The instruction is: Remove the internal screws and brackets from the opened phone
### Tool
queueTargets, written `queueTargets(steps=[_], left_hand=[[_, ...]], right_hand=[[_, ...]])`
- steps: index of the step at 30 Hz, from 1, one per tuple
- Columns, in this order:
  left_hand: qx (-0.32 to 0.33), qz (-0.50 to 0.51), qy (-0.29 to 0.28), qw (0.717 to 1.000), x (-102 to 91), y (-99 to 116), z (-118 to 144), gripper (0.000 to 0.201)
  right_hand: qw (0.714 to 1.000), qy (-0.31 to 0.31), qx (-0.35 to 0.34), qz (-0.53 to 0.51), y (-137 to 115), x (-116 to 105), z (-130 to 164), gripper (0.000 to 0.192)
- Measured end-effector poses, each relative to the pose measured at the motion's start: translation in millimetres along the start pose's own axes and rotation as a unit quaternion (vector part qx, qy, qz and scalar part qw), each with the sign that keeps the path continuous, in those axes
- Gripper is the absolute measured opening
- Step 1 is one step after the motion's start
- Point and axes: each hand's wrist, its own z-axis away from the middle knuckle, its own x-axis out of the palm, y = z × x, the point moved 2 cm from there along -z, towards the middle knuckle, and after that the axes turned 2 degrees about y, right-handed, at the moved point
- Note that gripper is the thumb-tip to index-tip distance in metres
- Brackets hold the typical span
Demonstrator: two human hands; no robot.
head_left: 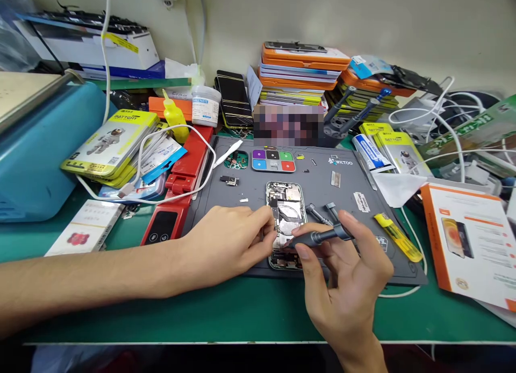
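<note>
An opened phone (287,206) with its insides bared lies upright on a grey work mat (250,193). My left hand (229,244) rests on the mat at the phone's left edge, fingertips pinched against its side. My right hand (342,279) grips a dark grey screwdriver (322,236) whose tip points left onto the phone's lower middle. Two more screwdrivers (320,213) lie on the mat just right of the phone. A small coloured screw tray (273,160) sits above the phone.
A red device (181,187) and a white cable (161,147) lie left of the mat. Yellow battery boxes (110,142) are stacked at the left, a yellow pry tool (397,236) and an orange-edged box (471,241) at the right. Orange boxes (302,72) pile up behind.
</note>
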Motion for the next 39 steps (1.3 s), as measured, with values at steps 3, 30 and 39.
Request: queueTargets(steps=[3,30,39], left_hand=[[0.011,0.004,-0.004,1.0,0.6,-2,1,0.015],[0.078,0.03,0.011,0.996,3.5,-5,2,0.015],[0.099,0.027,0.019,0.995,2.6,-5,4,0.01]], right_hand=[[1.0,-0.01,-0.001,0.005,0,0,0,0.088],[0.993,-0.061,-0.092,0.039,0,-5,4,0.09],[0.997,-0.045,-0.051,0.029,3,-5,8,0.088]])
